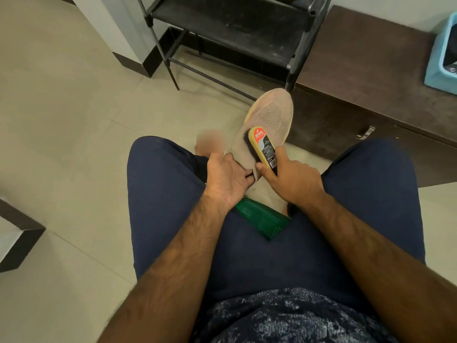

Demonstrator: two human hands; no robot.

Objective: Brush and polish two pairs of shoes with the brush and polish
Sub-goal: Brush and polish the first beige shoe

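A blue-and-white patterned shirt (296, 315) fills the bottom edge of the view, with navy shorts (160, 194) above it and two bare forearms reaching forward over the lap. The person sits with knees spread.

The left hand (226, 180) grips the heel end of a beige mesh shoe (269, 115), with the thumb lying along the shoe's upper edge and the fingers curled in at its opening. The shoe is held up between the knees, its toe pointing away from the person toward the shoe rack.

The right hand (291, 180) is closed around a yellow-backed shoe brush (263, 147), thumb on one side and fingers wrapped over the other. The brush's label faces up, and its dark bristles press against the side of the shoe's upper, just beside the left hand.

A green plastic container (262, 219) lies between the thighs, partly hidden under both wrists.

Beyond the shoe stands a black metal shoe rack (235, 23) on a pale tiled floor (61, 107). To its right runs a low dark brown cabinet (358, 78) with a metal handle (366, 133), and a light blue basket (442, 58) sits on top at the right edge of the view.
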